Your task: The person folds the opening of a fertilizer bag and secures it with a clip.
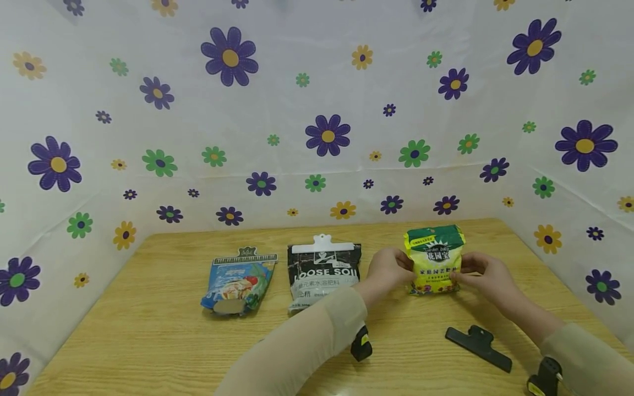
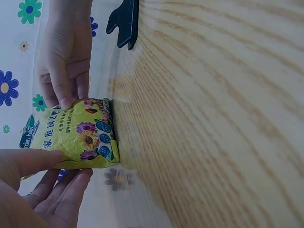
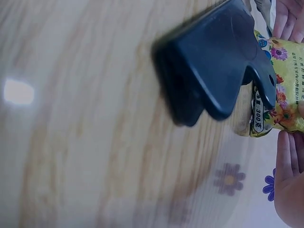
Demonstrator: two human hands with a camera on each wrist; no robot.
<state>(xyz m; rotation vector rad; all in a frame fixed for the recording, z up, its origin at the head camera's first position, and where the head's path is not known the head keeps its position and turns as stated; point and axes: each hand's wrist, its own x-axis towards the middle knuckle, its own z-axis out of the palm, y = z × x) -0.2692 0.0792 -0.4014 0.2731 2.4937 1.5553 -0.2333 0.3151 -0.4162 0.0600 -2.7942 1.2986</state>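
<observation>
A yellow and green fertilizer bag stands upright on the wooden table, its bottom edge at the tabletop. My left hand grips its left side, the thumb on the front and the fingers behind, as the left wrist view shows. On the opposite side my right hand holds the bag's edge, with the thumb pressed to the front. A black bag clip lies on the table below the right hand; it looms large in the right wrist view. The bag's back is hidden.
Left of the hands stands a black soil bag with a white clip across its top. Farther left is a blue bag with a dark clip along its top. Flowered cloth surrounds the table.
</observation>
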